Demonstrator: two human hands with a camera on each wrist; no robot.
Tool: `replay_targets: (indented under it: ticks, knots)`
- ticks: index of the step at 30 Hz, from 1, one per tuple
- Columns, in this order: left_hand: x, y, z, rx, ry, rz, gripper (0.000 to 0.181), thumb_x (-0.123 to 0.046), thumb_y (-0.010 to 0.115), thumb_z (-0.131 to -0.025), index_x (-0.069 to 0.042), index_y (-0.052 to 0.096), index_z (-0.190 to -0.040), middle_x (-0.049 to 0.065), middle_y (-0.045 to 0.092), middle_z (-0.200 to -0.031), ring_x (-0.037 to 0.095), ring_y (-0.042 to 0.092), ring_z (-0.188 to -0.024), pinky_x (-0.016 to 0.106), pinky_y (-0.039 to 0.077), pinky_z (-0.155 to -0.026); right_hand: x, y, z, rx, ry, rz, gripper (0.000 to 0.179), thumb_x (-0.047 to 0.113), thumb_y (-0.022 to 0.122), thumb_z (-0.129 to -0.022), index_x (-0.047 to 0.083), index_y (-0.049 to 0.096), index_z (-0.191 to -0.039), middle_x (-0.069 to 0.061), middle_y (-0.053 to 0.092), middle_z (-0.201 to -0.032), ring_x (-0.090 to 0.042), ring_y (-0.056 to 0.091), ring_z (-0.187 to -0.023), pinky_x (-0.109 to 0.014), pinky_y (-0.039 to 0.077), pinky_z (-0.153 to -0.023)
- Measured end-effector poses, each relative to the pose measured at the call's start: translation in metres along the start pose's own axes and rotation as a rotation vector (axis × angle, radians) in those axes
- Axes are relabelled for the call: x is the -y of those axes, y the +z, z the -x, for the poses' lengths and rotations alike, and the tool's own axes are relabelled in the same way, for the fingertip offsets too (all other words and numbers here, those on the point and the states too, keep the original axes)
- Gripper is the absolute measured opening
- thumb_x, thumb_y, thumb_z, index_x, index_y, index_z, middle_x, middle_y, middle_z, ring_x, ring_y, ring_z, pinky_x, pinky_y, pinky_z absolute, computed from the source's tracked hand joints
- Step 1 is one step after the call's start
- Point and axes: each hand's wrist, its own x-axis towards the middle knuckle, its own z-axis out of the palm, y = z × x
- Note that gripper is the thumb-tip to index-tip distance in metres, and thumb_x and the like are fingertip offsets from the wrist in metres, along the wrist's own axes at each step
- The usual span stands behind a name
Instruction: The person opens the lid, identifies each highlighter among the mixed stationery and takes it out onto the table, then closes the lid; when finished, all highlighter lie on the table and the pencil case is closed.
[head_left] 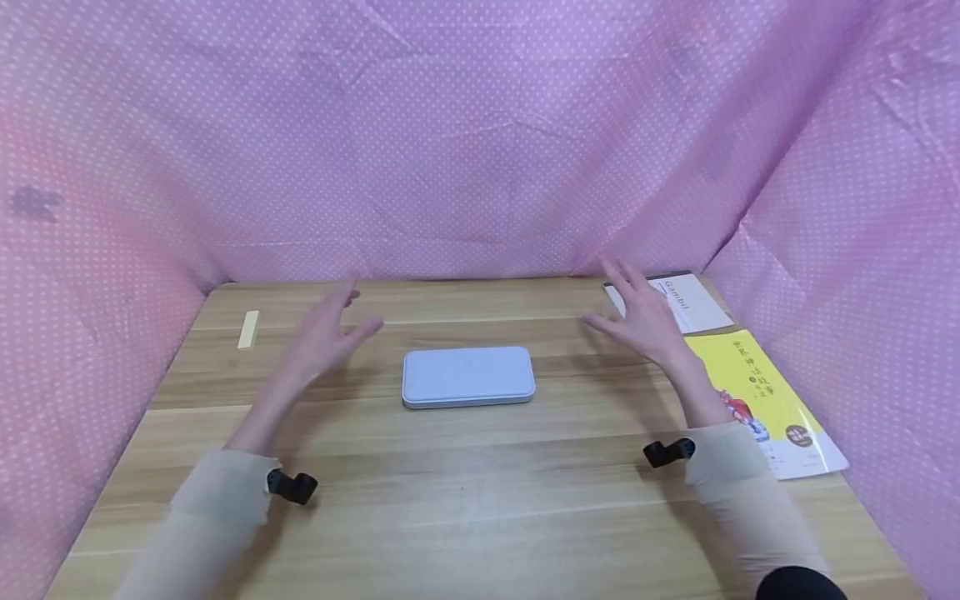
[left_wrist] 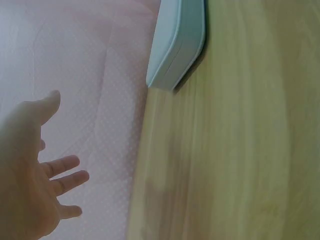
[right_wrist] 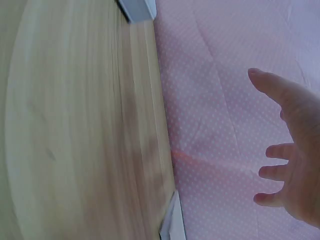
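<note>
A flat, pale blue-grey rectangular case [head_left: 468, 375] with rounded corners lies closed on the wooden table, between the two hands. To its left my left hand [head_left: 324, 337] hovers over the table with fingers spread and thumb pointing inward, holding nothing. My right hand [head_left: 637, 317] is raised on the other side, its fingers likewise apart and the palm bare. The left wrist view shows the case's seamed end [left_wrist: 182, 55] beyond the thumb. In the right wrist view only a corner of the case [right_wrist: 138, 9] appears at the top.
A yellow-covered book [head_left: 750, 375] lies at the table's right edge, with a white booklet [head_left: 697, 302] marked "Gambit" behind it. A small cream strip [head_left: 248, 330] sits at the back left. Pink dotted cloth [head_left: 465, 150] hangs behind and along both sides of the wooden table [head_left: 465, 500].
</note>
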Motion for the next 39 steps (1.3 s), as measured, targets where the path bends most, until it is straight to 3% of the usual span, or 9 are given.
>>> replay_targets:
  ticks: [4, 9, 17, 22, 27, 32, 39]
  knots:
    - [-0.003, 0.012, 0.004, 0.023, 0.009, 0.081, 0.092, -0.048, 0.061, -0.1, -0.02, 0.005, -0.167, 0.028, 0.04, -0.16, 0.048, 0.043, -0.145, 0.069, 0.038, -0.116, 0.015, 0.012, 0.002, 0.039, -0.002, -0.075, 0.097, 0.048, 0.077, -0.088, 0.035, 0.018, -0.165, -0.016, 0.027, -0.17, -0.05, 0.036, -0.15, -0.076, 0.036, -0.112]
    - [-0.006, 0.024, 0.009, 0.069, 0.019, 0.166, 0.09, -0.042, 0.064, -0.1, -0.015, 0.009, -0.167, 0.028, 0.038, -0.161, 0.048, 0.043, -0.145, 0.067, 0.041, -0.114, 0.037, 0.024, 0.009, 0.118, -0.049, -0.172, 0.1, 0.045, 0.08, -0.087, 0.035, 0.018, -0.165, -0.012, 0.025, -0.172, -0.044, 0.029, -0.155, -0.073, 0.03, -0.119]
    - [-0.01, 0.04, 0.017, 0.153, 0.004, 0.183, 0.092, -0.049, 0.066, -0.098, -0.022, 0.012, -0.167, 0.017, 0.036, -0.166, 0.041, 0.043, -0.148, 0.067, 0.04, -0.116, 0.071, 0.048, 0.02, 0.284, -0.175, -0.221, 0.099, 0.052, 0.08, -0.084, 0.03, 0.026, -0.164, -0.01, 0.027, -0.171, -0.037, 0.032, -0.156, -0.064, 0.034, -0.122]
    - [-0.013, 0.046, 0.022, 0.218, -0.015, 0.136, 0.098, -0.058, 0.067, -0.093, -0.026, 0.01, -0.167, 0.014, 0.03, -0.17, 0.04, 0.035, -0.154, 0.066, 0.032, -0.122, 0.084, 0.066, 0.025, 0.361, -0.27, -0.175, 0.099, 0.057, 0.08, -0.083, 0.031, 0.028, -0.164, -0.009, 0.031, -0.169, -0.033, 0.038, -0.153, -0.057, 0.039, -0.122]
    - [-0.016, 0.052, 0.022, 0.318, -0.005, 0.043, 0.109, -0.067, 0.068, -0.088, -0.027, 0.005, -0.167, 0.012, 0.017, -0.174, 0.039, 0.021, -0.159, 0.06, 0.021, -0.129, 0.093, 0.079, 0.027, 0.398, -0.32, -0.089, 0.102, 0.057, 0.083, -0.08, 0.031, 0.029, -0.163, -0.012, 0.033, -0.168, -0.038, 0.043, -0.149, -0.061, 0.042, -0.117]
    - [-0.018, 0.058, 0.024, 0.359, 0.027, 0.003, 0.116, -0.061, 0.077, -0.083, -0.019, 0.008, -0.167, 0.013, 0.019, -0.173, 0.039, 0.021, -0.159, 0.061, 0.02, -0.129, 0.097, 0.083, 0.028, 0.446, -0.309, -0.05, 0.104, 0.054, 0.085, -0.077, 0.033, 0.03, -0.162, -0.012, 0.03, -0.17, -0.041, 0.04, -0.15, -0.064, 0.042, -0.116]
    - [-0.021, 0.063, 0.029, 0.424, 0.021, -0.044, 0.125, -0.051, 0.085, -0.078, -0.013, 0.006, -0.167, 0.016, 0.015, -0.174, 0.038, 0.014, -0.161, 0.066, 0.005, -0.129, 0.1, 0.086, 0.028, 0.492, -0.348, 0.041, 0.1, 0.055, 0.08, -0.083, 0.036, 0.024, -0.164, -0.012, 0.03, -0.169, -0.039, 0.038, -0.151, -0.061, 0.039, -0.12]
